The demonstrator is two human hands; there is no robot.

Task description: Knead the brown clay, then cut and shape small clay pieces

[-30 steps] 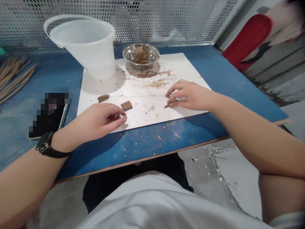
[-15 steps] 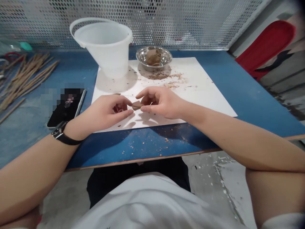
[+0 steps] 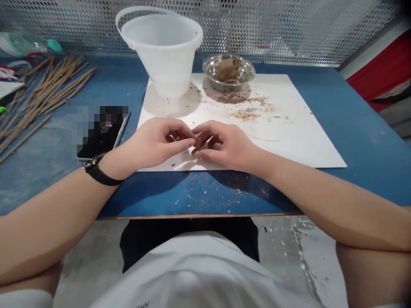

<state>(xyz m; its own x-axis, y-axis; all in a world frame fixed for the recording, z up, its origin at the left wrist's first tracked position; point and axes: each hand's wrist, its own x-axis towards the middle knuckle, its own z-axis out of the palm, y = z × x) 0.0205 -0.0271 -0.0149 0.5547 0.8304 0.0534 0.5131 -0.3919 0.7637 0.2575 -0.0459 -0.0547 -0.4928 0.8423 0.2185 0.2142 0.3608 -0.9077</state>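
My left hand (image 3: 156,143) is closed, thumb and fingertips pinched together over the white board (image 3: 305,141). Against them, my right hand (image 3: 233,145) curls inward, its fingers closed at the same spot. Between the fingertips shows a small brown piece of what looks like clay (image 3: 194,150), mostly hidden by the fingers. A thin wire-like strand (image 3: 265,139) runs over the board from behind my right hand; I cannot tell whether a hand holds it. Beyond the hands, a steel bowl (image 3: 210,80) holds a brown lump (image 3: 228,70).
A white bucket (image 3: 170,64) stands at the back of the board. To the left lie a phone (image 3: 102,141), many brown sticks (image 3: 48,94) and a plastic bottle (image 3: 27,45). Crumbs dot the blue table (image 3: 154,192) near its front edge. A perforated metal screen (image 3: 282,30) rises behind.
Both hands have drawn closer together, and the brown piece, plainer before, is now mostly covered by fingers. The view has shifted, so the bucket and bowl appear farther right.
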